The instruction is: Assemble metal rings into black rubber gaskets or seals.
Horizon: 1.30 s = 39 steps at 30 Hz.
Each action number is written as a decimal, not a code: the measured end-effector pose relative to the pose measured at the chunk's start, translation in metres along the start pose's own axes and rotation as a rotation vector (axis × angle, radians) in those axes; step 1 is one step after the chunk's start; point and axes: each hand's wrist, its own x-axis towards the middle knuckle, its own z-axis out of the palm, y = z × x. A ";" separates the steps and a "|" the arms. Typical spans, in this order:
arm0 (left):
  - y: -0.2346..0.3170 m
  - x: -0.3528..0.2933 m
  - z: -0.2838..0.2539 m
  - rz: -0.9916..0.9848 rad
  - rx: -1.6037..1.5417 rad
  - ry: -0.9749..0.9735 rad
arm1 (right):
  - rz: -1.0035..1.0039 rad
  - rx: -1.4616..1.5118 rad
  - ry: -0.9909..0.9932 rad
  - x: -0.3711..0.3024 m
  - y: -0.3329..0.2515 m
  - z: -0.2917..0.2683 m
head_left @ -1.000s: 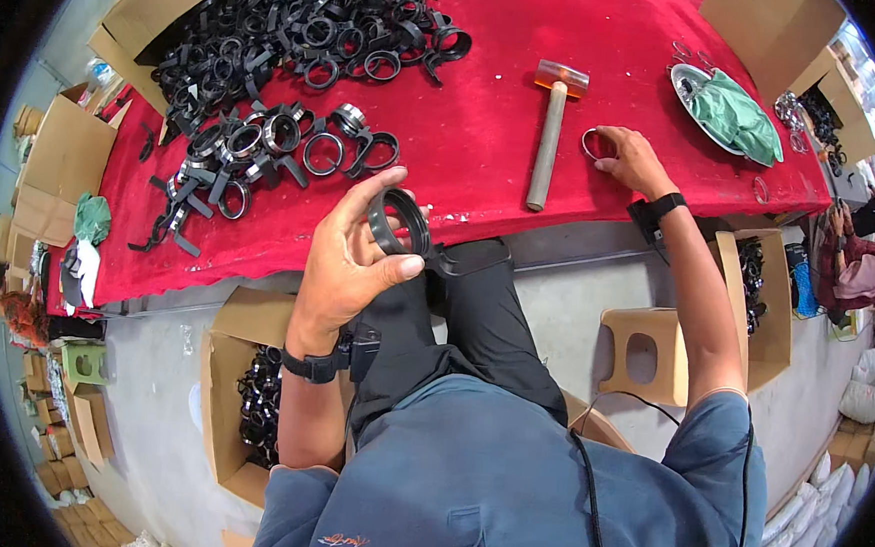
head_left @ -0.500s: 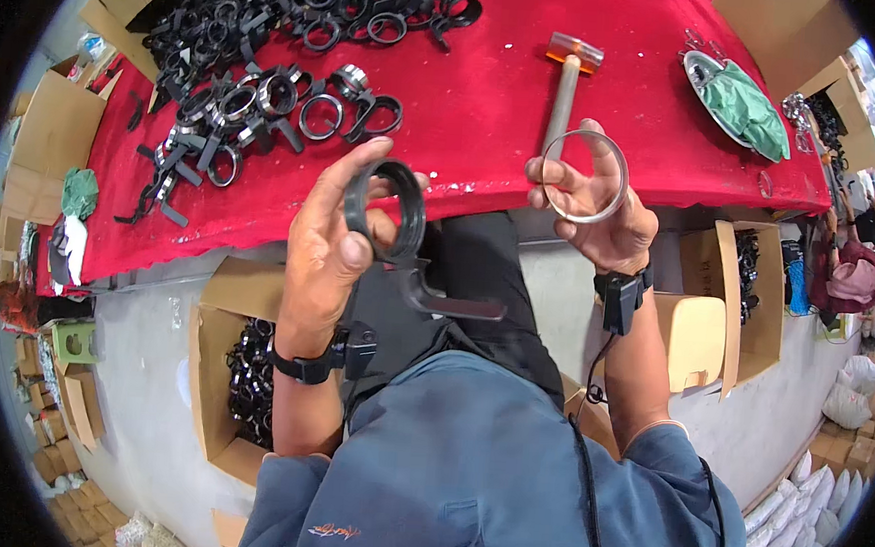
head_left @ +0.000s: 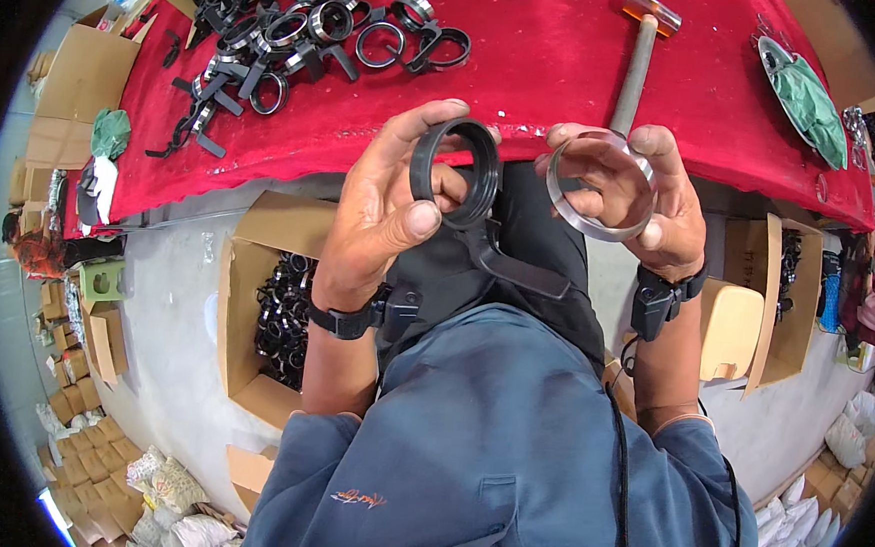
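My left hand is closed round a black plastic ring with a curved handle; the handle hangs down and to the right over my lap. In my right hand is a shiny metal ring, gripped at its rim between thumb and fingers. The two rings are held side by side, apart, at the near edge of the red-covered table. Beyond the metal ring lies a hammer with an orange head and a wooden handle.
Black rings with handles, several fitted with metal bands, are heaped at the far left. A metal tray with green cloth sits at the right. Cardboard boxes of black parts stand below the table edge on both sides.
Both hands have moved right and nearer each other, and the metal ring has tilted so that its inner wall shows. The view has shifted, so the table things appear higher and further right.
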 end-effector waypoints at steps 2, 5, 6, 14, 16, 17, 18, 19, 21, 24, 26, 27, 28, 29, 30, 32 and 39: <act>-0.004 -0.002 -0.001 -0.004 -0.093 -0.024 | 0.004 0.033 0.028 0.000 0.000 0.007; -0.007 0.001 0.006 -0.003 -0.147 -0.038 | 0.005 0.083 0.071 0.002 -0.002 0.019; -0.006 0.001 0.006 -0.005 -0.143 -0.036 | -0.008 0.000 0.094 0.001 -0.002 0.020; 0.005 0.000 0.010 -0.044 -0.117 -0.020 | -0.011 -0.174 0.235 -0.001 0.003 0.025; 0.004 -0.001 0.012 -0.041 -0.070 -0.001 | -0.049 -0.183 0.270 -0.007 0.006 0.028; -0.001 0.000 0.008 -0.107 -0.027 0.051 | -0.089 -0.192 0.305 -0.006 0.006 0.030; -0.007 0.001 0.004 -0.173 0.020 0.104 | -0.133 -0.238 0.330 -0.007 0.007 0.033; -0.015 0.003 0.009 -0.113 0.072 0.198 | -0.140 -0.238 0.316 -0.008 0.008 0.032; -0.017 0.002 0.009 -0.259 0.074 0.223 | -0.164 -0.180 0.304 -0.012 0.009 0.033; -0.014 0.000 0.009 -0.374 0.259 0.294 | -0.141 -0.126 0.286 -0.010 0.014 0.037; -0.015 0.002 0.012 -0.324 0.218 0.274 | -0.132 -0.128 0.282 -0.008 0.019 0.038; -0.011 0.004 0.018 -0.300 0.202 0.253 | -0.147 -0.150 0.279 -0.007 0.022 0.037; -0.008 0.003 0.024 -0.308 0.195 0.256 | -0.163 -0.171 0.276 -0.007 0.025 0.038; -0.002 0.003 0.028 -0.303 0.149 0.200 | -0.184 -0.192 0.267 -0.005 0.028 0.037; 0.000 0.003 0.029 -0.296 0.104 0.144 | -0.174 -0.186 0.294 -0.006 0.030 0.038; -0.001 0.001 0.027 -0.271 0.083 0.089 | -0.163 -0.206 0.291 -0.009 0.032 0.032; -0.009 -0.002 0.017 -0.223 0.011 -0.092 | -0.122 -0.239 0.277 -0.015 0.034 0.025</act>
